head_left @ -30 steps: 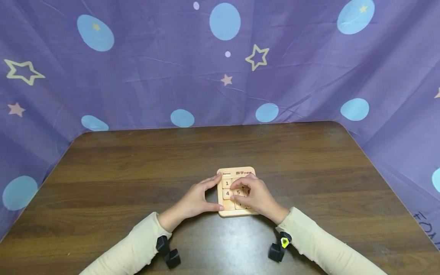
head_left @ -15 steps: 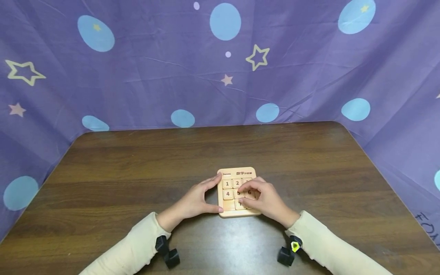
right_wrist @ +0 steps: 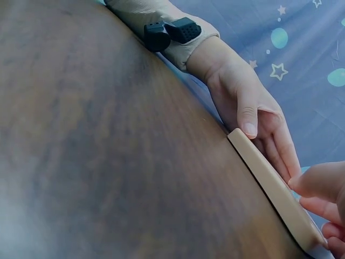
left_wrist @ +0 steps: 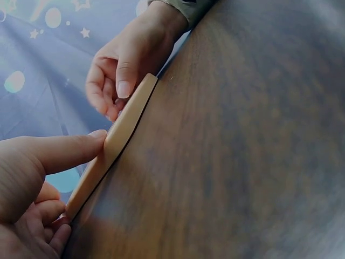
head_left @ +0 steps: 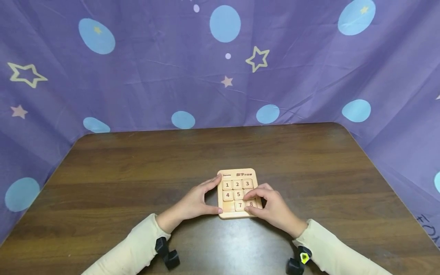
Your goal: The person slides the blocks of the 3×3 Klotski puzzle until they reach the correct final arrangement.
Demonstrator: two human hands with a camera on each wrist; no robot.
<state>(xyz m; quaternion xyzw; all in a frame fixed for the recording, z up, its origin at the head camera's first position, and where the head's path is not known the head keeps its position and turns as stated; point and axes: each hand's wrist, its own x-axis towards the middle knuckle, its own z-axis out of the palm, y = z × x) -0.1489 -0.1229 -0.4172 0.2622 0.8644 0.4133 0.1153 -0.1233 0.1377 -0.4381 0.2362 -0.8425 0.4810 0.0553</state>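
A light wooden number slide puzzle (head_left: pixel 238 170) lies on the table, its numbered tiles running 1 to 8 with a bare slot at the lower left. My left hand (head_left: pixel 194 200) holds its left side, thumb at the near corner and fingers at the far one. In the left wrist view that thumb presses the near edge of the wooden frame (left_wrist: pixel 118 137). Over the right-hand tiles is my right hand (head_left: pixel 275 204), index finger and thumb curved and apart. Its fingertips sit close over the 6 and the 8 tile (head_left: pixel 251 204), partly covering both.
The brown wood-grain table (head_left: pixel 154 160) has rounded far corners. Behind it hangs a purple cloth (head_left: pixel 148 88) with stars and blue dots. A black wrist camera (head_left: pixel 166 253) sits at each cream sleeve (head_left: pixel 128 248).
My right hand has drawn right and a little nearer across the tiles, uncovering 2, 3 and 5. The tile order looks the same; my left hand stays in place.
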